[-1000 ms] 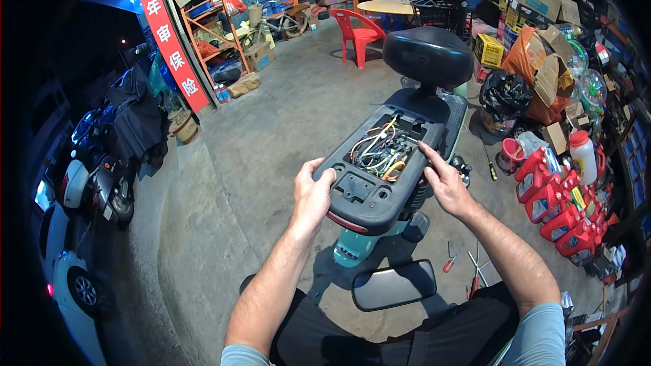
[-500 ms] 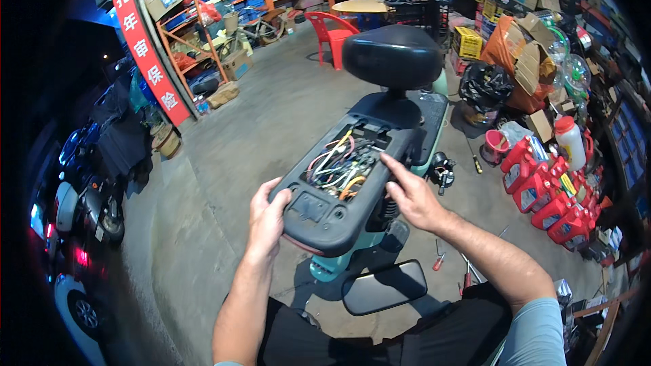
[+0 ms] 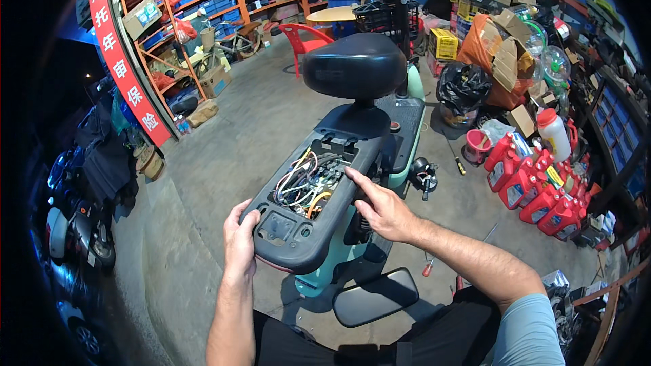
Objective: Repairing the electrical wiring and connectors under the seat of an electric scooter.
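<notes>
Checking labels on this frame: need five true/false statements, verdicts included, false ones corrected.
1. The left hand holds the rear-left edge of the scooter's black rear deck. True.
2. The right hand grips pliers. False: it holds no tool and rests at the deck's right edge.
3. The multicolored wires are hidden under a cover. False: they lie exposed in the open compartment.
4. The black saddle is mounted above the deck. True.
5. The red plastic chair lies tipped over. False: it stands upright.
</notes>
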### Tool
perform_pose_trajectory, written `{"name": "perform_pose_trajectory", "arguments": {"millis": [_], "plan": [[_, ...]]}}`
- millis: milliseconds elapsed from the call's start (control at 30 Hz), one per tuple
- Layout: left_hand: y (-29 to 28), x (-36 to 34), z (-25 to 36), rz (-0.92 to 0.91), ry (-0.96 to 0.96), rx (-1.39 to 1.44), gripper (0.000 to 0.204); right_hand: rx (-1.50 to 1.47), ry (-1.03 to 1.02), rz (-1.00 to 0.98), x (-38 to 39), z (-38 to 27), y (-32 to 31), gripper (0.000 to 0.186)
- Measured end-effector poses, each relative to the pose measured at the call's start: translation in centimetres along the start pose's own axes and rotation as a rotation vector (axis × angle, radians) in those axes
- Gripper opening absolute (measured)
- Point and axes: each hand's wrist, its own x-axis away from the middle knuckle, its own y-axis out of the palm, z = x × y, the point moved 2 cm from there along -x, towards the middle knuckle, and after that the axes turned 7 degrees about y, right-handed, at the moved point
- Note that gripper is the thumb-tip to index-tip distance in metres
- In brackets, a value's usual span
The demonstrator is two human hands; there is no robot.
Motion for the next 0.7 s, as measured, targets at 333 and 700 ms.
{"name": "perform_pose_trajectory", "arguments": {"millis": [333, 700], "plan": [[0.6, 0.2, 0.2, 0.018, 0.013, -0.067, 0.040, -0.018, 0.079, -0.029, 0.2, 0.1, -0.1, 0.069], [0.2, 0.1, -0.5, 0.015, 0.012, -0.090, 0.044, -0.031, 0.174, -0.042, 0.3, -0.8, 0.2, 0.070]]}}
